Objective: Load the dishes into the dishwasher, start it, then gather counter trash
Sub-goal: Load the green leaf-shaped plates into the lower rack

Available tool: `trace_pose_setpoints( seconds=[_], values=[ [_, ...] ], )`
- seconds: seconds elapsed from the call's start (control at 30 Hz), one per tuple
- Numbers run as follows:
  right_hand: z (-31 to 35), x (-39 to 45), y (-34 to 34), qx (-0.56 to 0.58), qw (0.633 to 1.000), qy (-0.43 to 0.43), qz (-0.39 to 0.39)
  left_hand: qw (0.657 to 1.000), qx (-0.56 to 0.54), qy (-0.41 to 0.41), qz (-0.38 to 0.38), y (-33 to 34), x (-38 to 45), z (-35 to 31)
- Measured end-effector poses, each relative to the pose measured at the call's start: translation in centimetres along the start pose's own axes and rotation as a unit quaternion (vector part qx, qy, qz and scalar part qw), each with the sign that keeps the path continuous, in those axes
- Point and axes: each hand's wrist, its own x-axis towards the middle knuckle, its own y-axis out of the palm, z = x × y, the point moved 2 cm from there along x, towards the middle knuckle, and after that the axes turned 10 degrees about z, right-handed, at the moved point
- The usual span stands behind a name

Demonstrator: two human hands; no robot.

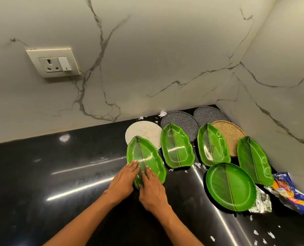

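Two bare forearms are seen reaching in from the near edge of the glossy black stone worktop (41, 174). The left hand (123, 180) and the right hand (152, 188) are laid side by side, palms down, on the near end of a green leaf-shaped plastic plate (147, 157). The fingers (132, 166) of both hands are held straight and close together, flat against the plate's surface; nothing is pinched. The plate's near tip is covered by the hands, and the rest of it extends beyond the fingertips toward the wall.

Toward the right edge of the worktop, a round green leaf-patterned plate (231, 187) is found, with crumpled silver foil (261, 203) just beside it and a crumpled blue snack wrapper (289, 192) further right. Small white paper scraps (261, 235) are scattered near the right near edge.

Farther back, three more green leaf-shaped plates (177, 145) are set in a row toward the far right corner. The far end of the touched plate is overlapped onto a round white plate (144, 132). Behind the row, two round grey speckled plates (179, 119) and a round tan speckled plate (231, 134) are placed against the marble wall (147, 50), on which a white socket with switch (54, 63) is mounted.
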Motion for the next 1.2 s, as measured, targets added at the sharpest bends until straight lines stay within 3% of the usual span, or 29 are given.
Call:
trace_pose_setpoints(
  seconds=[0.43,0.63,0.9,1.2],
  values=[
    [-0.3,-1.4,0.7,-0.010,0.999,0.015,-0.034,0.990,0.073,0.107,-0.062,-0.6,-0.1,1.0],
    [0.0,-2.6,0.3,0.018,0.996,0.055,-0.064,0.970,0.068,0.198,-0.126,-1.6,-0.5,-0.3],
    [0.1,-4.0,-1.1,0.019,0.975,0.077,-0.206,0.945,0.024,0.269,-0.184,-2.6,-0.5,-3.7],
    [-0.5,-7.7,-1.1,0.002,0.948,0.064,-0.312,0.945,0.005,0.277,-0.175,-3.3,-1.2,-5.0]
  ],
)
